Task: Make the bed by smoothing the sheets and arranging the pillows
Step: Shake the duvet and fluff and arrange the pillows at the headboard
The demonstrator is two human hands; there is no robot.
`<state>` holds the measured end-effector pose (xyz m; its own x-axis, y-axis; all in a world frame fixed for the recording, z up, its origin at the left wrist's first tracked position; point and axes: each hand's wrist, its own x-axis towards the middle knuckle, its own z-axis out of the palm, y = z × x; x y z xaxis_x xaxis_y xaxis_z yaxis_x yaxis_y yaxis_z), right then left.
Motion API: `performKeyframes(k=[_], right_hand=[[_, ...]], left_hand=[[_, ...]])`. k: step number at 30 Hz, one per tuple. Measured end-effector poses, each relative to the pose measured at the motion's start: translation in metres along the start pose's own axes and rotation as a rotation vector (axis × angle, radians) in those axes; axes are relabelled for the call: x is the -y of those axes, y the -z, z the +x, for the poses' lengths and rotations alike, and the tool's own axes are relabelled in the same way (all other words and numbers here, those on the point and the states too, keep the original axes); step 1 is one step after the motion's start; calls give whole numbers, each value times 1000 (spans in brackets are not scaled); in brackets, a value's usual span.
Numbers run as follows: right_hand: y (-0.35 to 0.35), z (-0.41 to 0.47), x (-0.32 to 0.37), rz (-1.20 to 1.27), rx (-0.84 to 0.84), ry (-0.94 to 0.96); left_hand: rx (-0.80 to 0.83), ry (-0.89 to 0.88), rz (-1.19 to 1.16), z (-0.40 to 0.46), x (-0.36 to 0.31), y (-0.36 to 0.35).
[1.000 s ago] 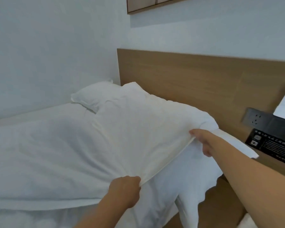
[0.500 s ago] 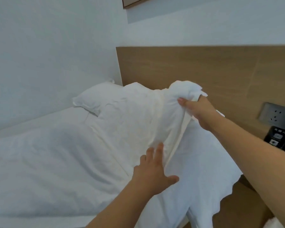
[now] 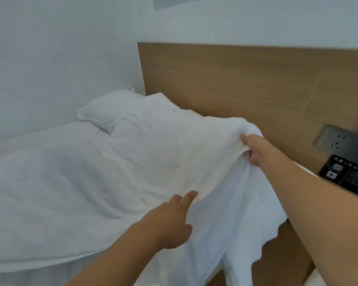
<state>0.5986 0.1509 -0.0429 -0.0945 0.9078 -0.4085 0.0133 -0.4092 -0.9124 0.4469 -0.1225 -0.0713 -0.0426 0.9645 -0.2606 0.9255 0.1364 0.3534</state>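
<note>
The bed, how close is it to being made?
Partly done. One pillow already lies by the headboard. In hand: the right hand grips a corner of the cover near the headboard, and the open left hand reaches for its edge. Left: the cover is wrinkled and its side hangs loose off the bed.

Two bare forearms, left hand [image 3: 170, 219] and right hand [image 3: 256, 151], no sleeves, rings or watch.

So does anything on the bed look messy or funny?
Yes. The white cover is crumpled and bunched near the headboard, where the right hand pinches its corner. A loose flap droops off the bedside. The pillow lies half buried under it.
</note>
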Motion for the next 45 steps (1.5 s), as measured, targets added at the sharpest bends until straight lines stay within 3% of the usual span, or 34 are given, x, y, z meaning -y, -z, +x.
performKeyframes(k=[3, 6, 8, 10, 14, 18, 20, 22, 23, 25, 27, 31, 38, 40, 42, 45], right_hand=[[-43, -38, 38, 7, 169, 115], [-84, -94, 81, -250, 294, 470], [-97, -126, 109, -487, 249, 717], [-96, -143, 134, -600, 166, 835], [-67, -127, 176, -383, 40, 739], [-30, -78, 176, -223, -59, 546], [-27, -59, 155, -350, -147, 444], [-25, -46, 124, -520, -336, 419], [-18, -25, 108, -523, -329, 322], [-1, -7, 68, -213, -215, 155], [18, 21, 20, -94, -177, 95], [13, -45, -38, 57, -242, -103], [-48, -96, -63, 303, -37, -80], [-58, -95, -55, 497, 7, -95], [-58, -97, -47, 569, -122, -21], [-42, -85, -48, 379, -357, 237]], left_hand=[[-28, 116, -153, 1, 6, 2], [-112, 238, -287, 10, -8, -1], [-280, 282, -327, 19, -26, -3], [-463, 273, -289, 25, -42, 3], [-713, 136, -181, 17, -44, 57], [-938, -4, 152, -3, -50, 106], [-830, -10, 214, -4, -52, 98], [-600, 159, 226, 3, -36, 69], [-466, 280, 233, 5, -23, 51], [-208, 521, 266, 6, 5, 9], [-90, 626, 281, 4, 25, -33], [-227, 493, 316, 8, 28, -68], [-576, 247, 300, -11, 28, -46], [-552, 214, 202, -22, 27, -51], [-439, 201, 159, -27, 39, -55], [-341, 302, 289, -33, 96, -53]])
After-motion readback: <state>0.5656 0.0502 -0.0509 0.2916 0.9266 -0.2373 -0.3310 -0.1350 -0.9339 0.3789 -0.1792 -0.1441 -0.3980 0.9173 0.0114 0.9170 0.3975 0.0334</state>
